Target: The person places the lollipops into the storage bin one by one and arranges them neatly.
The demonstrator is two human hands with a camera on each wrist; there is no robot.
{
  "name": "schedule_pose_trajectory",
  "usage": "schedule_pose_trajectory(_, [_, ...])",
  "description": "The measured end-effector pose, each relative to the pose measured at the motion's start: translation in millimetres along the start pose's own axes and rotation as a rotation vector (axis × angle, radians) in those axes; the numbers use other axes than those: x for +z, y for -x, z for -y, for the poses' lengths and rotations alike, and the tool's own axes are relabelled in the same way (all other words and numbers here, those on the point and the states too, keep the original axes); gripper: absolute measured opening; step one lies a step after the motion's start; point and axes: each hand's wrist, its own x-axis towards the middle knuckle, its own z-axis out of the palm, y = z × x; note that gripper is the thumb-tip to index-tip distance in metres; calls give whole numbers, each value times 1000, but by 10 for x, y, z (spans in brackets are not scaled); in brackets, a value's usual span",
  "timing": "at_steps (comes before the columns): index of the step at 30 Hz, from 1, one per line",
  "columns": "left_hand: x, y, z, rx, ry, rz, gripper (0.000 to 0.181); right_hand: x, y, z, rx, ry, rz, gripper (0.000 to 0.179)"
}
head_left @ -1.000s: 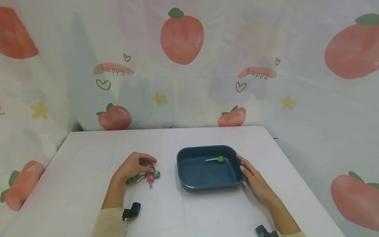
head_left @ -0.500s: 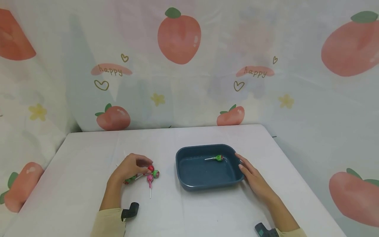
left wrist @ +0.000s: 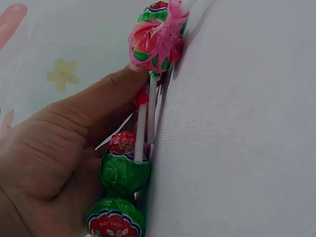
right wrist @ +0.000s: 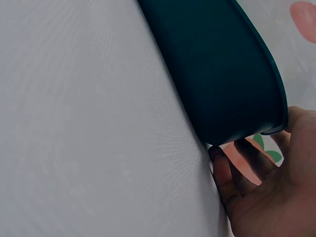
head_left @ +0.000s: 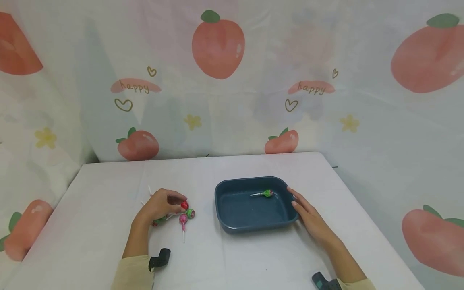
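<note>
The white table [head_left: 90, 209] runs out broadly from its left edge to where two white sticks [head_left: 150, 190] jut past the left hand [head_left: 162, 203]. That hand grips the red lollipop [head_left: 185, 205] between thumb and fingers. Just beside it lie a green lollipop [head_left: 190, 213] and a pink lollipop [head_left: 183, 219], whose stick points toward the person; two green-and-red lollipops [left wrist: 126, 173] show near the palm. Rightward, a strip of tabletop separates this cluster from the blue tray [head_left: 259, 230] — room to pass between them. The right hand [head_left: 311, 219] rests against the tray's right end, fingers extended along rim and wall. Beyond it, a narrower margin reaches the table's right edge; the far edge lies well behind the tray. Counted: one tray, one lollipop inside [head_left: 268, 193] — green — and at least five outside, overlaps hiding the exact number.
</note>
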Motion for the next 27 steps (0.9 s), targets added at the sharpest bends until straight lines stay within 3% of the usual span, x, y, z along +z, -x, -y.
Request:
schedule_pose_trajectory(10, [7, 20, -52, -26, -46, -21, 18, 13, -9, -3, -13, 14, -3, 53])
schedule_pose_trajectory(18, [16, -17, 5, 36, -47, -28, 19, 19, -27, -36, -4, 24, -1, 54])
schedule_pose_trajectory(27, [55, -52, 7, 44, 12, -52, 22, -6, -30, -64, -9, 29, 3, 52])
